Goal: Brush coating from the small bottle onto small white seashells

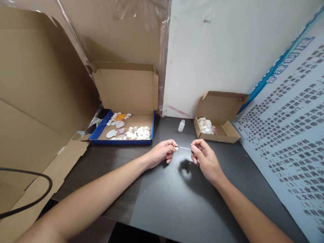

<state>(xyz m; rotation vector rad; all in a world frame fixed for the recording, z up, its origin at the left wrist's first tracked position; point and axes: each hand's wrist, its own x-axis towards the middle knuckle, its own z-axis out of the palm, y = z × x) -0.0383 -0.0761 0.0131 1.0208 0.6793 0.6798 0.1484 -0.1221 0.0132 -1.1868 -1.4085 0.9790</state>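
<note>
My left hand [163, 152] pinches a small white shell [176, 148] at its fingertips, above the dark grey mat. A thin clear stick with a dark tip [184, 147] stretches between my hands, its tip at the shell. Its other end is in the closed fingers of my right hand [204, 158]. Beyond the hands stands a small white bottle [181, 126] without a cap on it. What the fingers cover of the shell and the stick is hidden.
An open blue-edged box [121, 142] with several shells lies at the back left. A smaller open cardboard box [219, 137] with white and pinkish shells is at the back right. Cardboard stands along the left, and a printed sheet [291, 128] along the right.
</note>
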